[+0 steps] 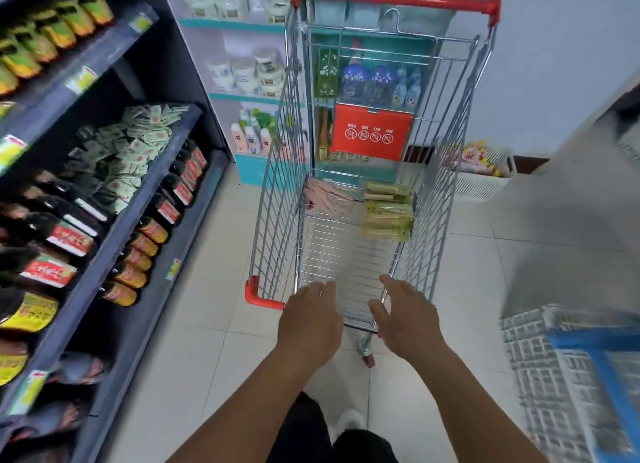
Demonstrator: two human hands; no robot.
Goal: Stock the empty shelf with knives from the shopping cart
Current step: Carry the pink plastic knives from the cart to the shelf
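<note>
Both my hands reach over the near end of the shopping cart [363, 171], left hand [310, 318] and right hand [403, 315] with fingers relaxed, holding nothing. The packaged knives [388, 211] lie stacked at the far end of the basket, well beyond my fingertips, their long axes crosswise. Blur hides any blades; pinkish packs [327, 199] lie beside them.
</note>
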